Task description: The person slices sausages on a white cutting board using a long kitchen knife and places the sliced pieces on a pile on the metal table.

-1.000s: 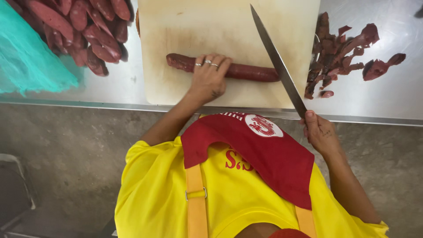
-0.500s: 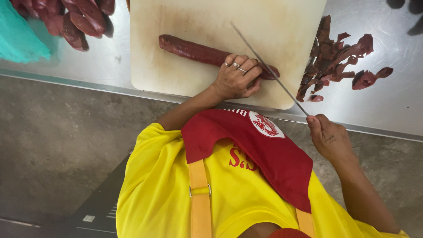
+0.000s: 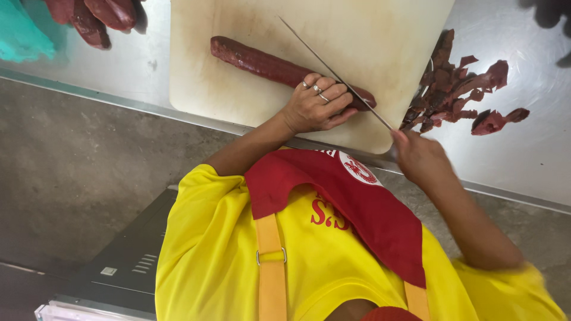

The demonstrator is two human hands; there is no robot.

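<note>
A long dark-red sausage (image 3: 262, 62) lies across a pale cutting board (image 3: 369, 35). My left hand (image 3: 312, 107), with rings on two fingers, presses down on the sausage near its right end. My right hand (image 3: 419, 157) grips the handle of a long thin knife (image 3: 333, 74). The blade slants up and left across the board, just beyond my left fingers, and meets the sausage's right end. The handle is hidden inside my fist.
A heap of dark-red strips and scraps (image 3: 458, 89) lies on the steel table (image 3: 523, 154) right of the board. More sausages (image 3: 101, 15) and a teal bag (image 3: 21, 35) sit at the top left. Below the table edge are grey floor and a dark appliance (image 3: 131, 261).
My left hand has slid rightwards along the sausage to its right end. The knife has tilted flatter and come in against that end. The view has shifted right.
</note>
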